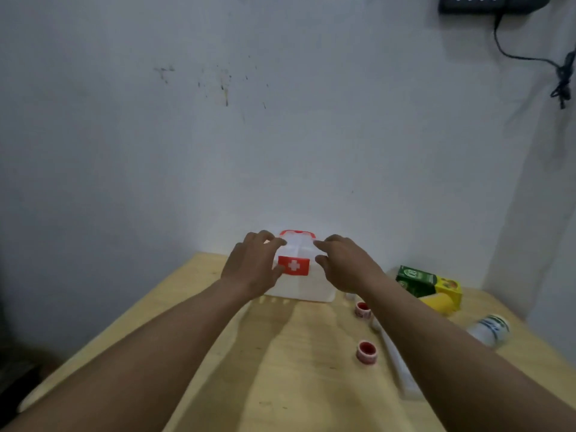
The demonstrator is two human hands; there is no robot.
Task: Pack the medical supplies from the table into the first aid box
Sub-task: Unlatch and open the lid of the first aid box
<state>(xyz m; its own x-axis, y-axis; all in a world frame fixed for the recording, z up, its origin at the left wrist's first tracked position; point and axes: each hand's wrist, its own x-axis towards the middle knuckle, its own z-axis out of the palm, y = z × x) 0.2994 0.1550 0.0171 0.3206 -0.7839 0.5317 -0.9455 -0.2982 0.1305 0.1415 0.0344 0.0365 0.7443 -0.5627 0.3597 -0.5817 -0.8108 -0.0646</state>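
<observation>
I have my left hand (254, 266) and right hand (346, 265) spread loosely on either side of the white first aid box (300, 275) at the far end of the table (280, 369), neither clamped, with two red-capped jars (367, 352), a green-yellow carton (428, 286) and a white bottle (491, 330) lying to its right.

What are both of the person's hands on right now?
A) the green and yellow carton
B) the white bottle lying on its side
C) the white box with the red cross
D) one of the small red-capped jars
C: the left hand and right hand sit on either side of the white box with the red cross, at the far edge of the table.
</observation>
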